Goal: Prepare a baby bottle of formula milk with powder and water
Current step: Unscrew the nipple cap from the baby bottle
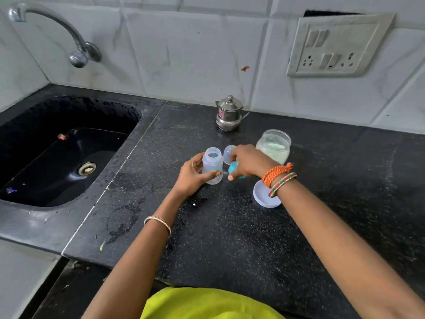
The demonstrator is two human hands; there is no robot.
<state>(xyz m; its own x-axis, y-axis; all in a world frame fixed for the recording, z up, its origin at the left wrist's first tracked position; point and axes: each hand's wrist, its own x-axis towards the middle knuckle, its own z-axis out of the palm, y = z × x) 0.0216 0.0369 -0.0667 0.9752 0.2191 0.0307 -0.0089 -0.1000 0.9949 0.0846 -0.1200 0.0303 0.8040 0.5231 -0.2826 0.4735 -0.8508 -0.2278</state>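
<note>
Evidently light and slippery, the clear plastic baby bottle (pixel 212 165) was gripped mid-body by the left hand (pixel 193 174); at its 3 o'clock, the right hand (pixel 247 161) held the teal screw collar (pixel 234 169).

The right hand (pixel 247 161) covers most of a teal piece (pixel 232 168), so its shape cannot be told. The same wrist hides part of the white lid (pixel 264 199) and the jar's (pixel 274 146) lower edge. A clear cap (pixel 228 154) shows only partly behind the fingers. Bottle (pixel 212 164) markings are too small to read.
</note>
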